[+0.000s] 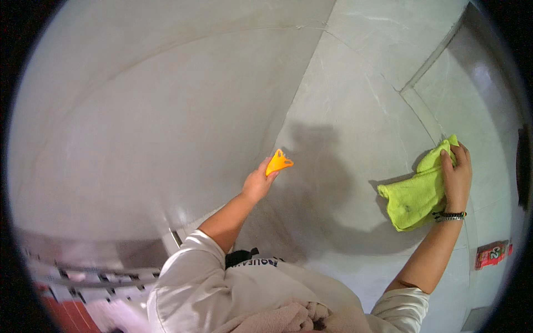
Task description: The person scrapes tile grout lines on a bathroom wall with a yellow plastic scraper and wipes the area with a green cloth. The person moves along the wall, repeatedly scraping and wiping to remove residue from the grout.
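Observation:
My left hand [257, 183] holds a small orange plastic scraper [279, 162], its wide end turned away from me, near the line where two grey surfaces meet. Far to the right, my right hand [457, 177] presses a lime-green cloth [416, 195] against the pale grey surface [354, 83]. The cloth is bunched under the fingers and hangs out to the left, with a small dark spot on it. Bracelets circle the right wrist. A shadow falls on the surface between my hands.
A recessed edge [401, 91] runs across the upper right. At the right lies a red package [493, 254] bearing writing. A metal handle [175, 237] is near my left elbow. A dark object [523, 166] stands at the far right rim.

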The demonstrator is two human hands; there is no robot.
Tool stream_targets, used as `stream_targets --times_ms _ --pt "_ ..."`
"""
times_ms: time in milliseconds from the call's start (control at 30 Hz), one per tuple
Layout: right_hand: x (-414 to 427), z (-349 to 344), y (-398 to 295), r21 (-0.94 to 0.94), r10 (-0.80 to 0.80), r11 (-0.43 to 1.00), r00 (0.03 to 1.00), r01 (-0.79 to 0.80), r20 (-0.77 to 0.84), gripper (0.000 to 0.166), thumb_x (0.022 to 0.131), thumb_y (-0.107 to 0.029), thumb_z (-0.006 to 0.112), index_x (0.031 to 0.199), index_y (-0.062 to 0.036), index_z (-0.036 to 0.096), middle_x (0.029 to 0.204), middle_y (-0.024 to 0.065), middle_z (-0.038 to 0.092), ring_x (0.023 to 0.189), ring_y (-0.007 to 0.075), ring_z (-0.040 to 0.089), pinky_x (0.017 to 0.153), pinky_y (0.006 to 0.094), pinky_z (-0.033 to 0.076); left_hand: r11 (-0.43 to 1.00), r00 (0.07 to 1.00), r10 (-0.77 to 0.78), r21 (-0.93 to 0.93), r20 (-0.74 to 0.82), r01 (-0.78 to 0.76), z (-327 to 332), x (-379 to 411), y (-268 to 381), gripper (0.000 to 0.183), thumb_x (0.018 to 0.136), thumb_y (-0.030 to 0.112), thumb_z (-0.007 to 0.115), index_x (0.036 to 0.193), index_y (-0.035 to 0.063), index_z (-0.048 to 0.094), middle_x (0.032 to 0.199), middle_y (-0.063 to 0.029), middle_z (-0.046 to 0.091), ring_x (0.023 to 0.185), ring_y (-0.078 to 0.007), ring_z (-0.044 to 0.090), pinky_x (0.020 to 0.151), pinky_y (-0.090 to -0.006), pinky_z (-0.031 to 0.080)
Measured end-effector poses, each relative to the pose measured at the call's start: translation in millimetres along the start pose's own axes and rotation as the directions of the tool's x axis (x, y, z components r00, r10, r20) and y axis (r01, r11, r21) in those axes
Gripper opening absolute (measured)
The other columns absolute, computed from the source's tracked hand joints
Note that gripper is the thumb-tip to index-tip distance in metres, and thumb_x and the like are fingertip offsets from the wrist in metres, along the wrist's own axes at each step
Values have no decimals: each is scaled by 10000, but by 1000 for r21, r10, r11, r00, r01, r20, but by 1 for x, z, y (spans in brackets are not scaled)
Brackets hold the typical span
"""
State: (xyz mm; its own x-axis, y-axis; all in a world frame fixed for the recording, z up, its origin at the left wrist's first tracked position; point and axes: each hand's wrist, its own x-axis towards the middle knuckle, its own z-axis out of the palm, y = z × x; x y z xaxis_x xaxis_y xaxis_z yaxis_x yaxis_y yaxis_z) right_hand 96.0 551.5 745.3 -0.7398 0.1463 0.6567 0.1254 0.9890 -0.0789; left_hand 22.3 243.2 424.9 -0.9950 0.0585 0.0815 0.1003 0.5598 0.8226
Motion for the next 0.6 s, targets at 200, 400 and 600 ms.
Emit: stream_targets --times_ms 200,400,600 --pt "-4 3 11 24 3 1000 999 -1 -50 212 739 -94 543 909 32 544 1111 145 497 1009 256 480 851 306 365 977 973 211 -2 -93 -212 22 110 -16 429 832 284 462 1218 132 355 979 -185 510 859 -364 518 728 -408 429" --pt "-2 12 23 -9 38 999 999 -38 -4 190 768 -80 478 895 46 542 1124 165 485 1031 250 458 889 318 326 980 983 180 78 23 -181 54 140 -75 418 820 250 488 1210 144 382 935 -175 511 822 -333 531 708 -391 437" --pt "-3 19 43 -37 43 998 999 -43 17 215 799 -97 454 945 47 516 1135 173 470 1051 251 442 909 326 310 894 887 443 -13 -130 -448 37 171 -26 406 833 241 474 1206 108 388 899 -179 547 825 -313 546 729 -382 434"
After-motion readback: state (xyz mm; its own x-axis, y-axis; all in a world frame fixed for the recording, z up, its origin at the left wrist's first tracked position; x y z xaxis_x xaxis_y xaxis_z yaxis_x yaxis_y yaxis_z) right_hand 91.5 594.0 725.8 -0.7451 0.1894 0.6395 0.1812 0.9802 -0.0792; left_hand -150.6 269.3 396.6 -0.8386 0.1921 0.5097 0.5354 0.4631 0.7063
